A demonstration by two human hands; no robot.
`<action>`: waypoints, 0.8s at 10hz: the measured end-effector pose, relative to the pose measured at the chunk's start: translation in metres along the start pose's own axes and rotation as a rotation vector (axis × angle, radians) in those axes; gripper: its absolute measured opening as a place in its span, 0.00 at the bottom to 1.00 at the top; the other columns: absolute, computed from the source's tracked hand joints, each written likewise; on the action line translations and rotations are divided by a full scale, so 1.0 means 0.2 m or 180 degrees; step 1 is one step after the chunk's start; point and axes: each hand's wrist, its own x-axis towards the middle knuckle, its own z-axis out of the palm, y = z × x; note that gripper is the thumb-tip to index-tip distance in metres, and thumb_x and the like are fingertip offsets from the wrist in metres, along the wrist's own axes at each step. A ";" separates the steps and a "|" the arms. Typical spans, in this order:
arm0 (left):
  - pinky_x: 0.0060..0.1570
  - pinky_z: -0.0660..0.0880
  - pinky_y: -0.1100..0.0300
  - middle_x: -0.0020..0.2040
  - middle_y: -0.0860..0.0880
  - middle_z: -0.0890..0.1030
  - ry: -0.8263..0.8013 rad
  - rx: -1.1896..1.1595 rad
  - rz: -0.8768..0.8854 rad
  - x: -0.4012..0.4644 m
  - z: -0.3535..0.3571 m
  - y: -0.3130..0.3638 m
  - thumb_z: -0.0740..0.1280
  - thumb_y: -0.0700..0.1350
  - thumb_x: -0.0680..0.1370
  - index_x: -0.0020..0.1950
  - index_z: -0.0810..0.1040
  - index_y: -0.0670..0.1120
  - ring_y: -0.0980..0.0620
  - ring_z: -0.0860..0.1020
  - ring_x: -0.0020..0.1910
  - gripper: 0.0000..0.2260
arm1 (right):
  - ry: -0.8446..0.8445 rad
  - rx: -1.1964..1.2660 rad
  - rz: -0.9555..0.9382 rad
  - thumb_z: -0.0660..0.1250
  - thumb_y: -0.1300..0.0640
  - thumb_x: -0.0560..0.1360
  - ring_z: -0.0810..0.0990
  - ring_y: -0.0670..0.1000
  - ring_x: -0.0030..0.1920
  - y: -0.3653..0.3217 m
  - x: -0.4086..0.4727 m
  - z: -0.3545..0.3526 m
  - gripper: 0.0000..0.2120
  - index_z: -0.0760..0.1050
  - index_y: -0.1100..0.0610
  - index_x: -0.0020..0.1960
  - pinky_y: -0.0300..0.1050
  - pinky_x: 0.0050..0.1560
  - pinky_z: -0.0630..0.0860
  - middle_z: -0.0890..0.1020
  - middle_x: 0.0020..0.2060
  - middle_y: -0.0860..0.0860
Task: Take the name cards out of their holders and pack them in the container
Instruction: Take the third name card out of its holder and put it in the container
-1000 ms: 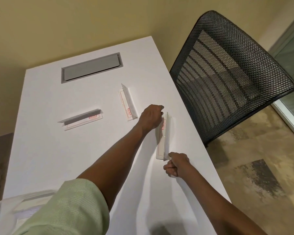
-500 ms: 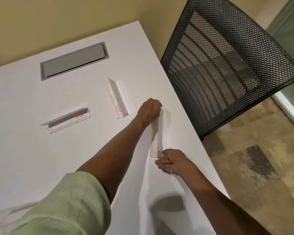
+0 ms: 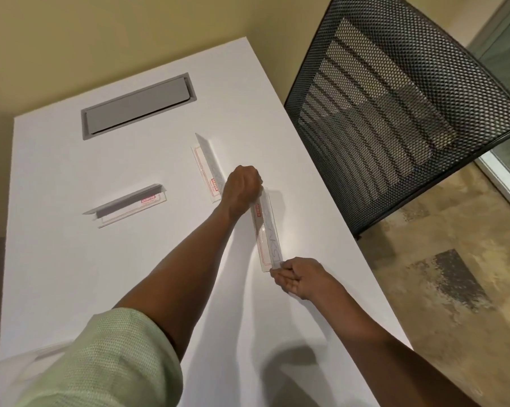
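1. Container (image 3: 27, 365): translucent, at the near left corner of the white table (image 3: 57, 274), mostly behind the green sleeve (image 3: 101, 362). Contents cannot be made out.
2. Landmark: grey cable hatch (image 3: 137, 105) set into the far end of the table.
3. Holder A (image 3: 267, 230), clear acrylic, lies nearer the camera than the hatch and to its right, close to the table's right edge. A card with a red border and red label shows inside it.
4. Left hand (image 3: 242, 189): fingers curled over the far end of holder A, gripping it.
5. Right hand (image 3: 302, 277): thumb and fingertips pinch at the near end of holder A; whether the pinch is on the card or the acrylic cannot be told.
6. Holder B (image 3: 208, 167), card inside, lies between the hatch and the left hand, its near end just beside that hand.
7. Holder C (image 3: 127, 205), card inside, sits on the near side of the hatch, well apart from both hands.
8. Black mesh chair (image 3: 394, 113) stands off the table's right edge.
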 end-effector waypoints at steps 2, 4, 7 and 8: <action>0.54 0.76 0.56 0.47 0.41 0.85 0.0234 -0.0349 -0.0303 -0.13 -0.13 -0.13 0.71 0.42 0.73 0.47 0.86 0.41 0.39 0.81 0.50 0.07 | 0.0331 -0.0037 -0.0452 0.56 0.75 0.76 0.68 0.56 0.26 0.00 -0.04 0.04 0.09 0.72 0.70 0.41 0.37 0.20 0.67 0.77 0.23 0.60; 0.45 0.75 0.57 0.35 0.45 0.81 0.0391 -0.0858 -0.0733 -0.33 -0.22 -0.22 0.72 0.44 0.71 0.40 0.84 0.47 0.45 0.77 0.39 0.03 | 0.0727 -0.0813 -0.0943 0.65 0.66 0.73 0.75 0.50 0.21 -0.05 -0.07 -0.01 0.04 0.74 0.62 0.40 0.37 0.23 0.72 0.78 0.27 0.55; 0.58 0.76 0.55 0.49 0.44 0.86 0.0705 -0.1644 -0.1329 -0.59 -0.18 -0.27 0.75 0.42 0.71 0.56 0.83 0.41 0.48 0.83 0.52 0.15 | 0.1621 -0.2391 -0.2152 0.66 0.64 0.70 0.75 0.56 0.35 -0.11 -0.12 -0.01 0.08 0.74 0.55 0.33 0.39 0.31 0.70 0.78 0.33 0.54; 0.56 0.77 0.57 0.47 0.45 0.86 0.0792 -0.1881 -0.1539 -0.66 -0.13 -0.28 0.74 0.39 0.71 0.54 0.83 0.41 0.49 0.83 0.50 0.12 | 0.1848 -0.2420 -0.2625 0.60 0.67 0.68 0.74 0.56 0.33 -0.10 -0.10 -0.03 0.13 0.65 0.56 0.27 0.39 0.26 0.63 0.79 0.34 0.55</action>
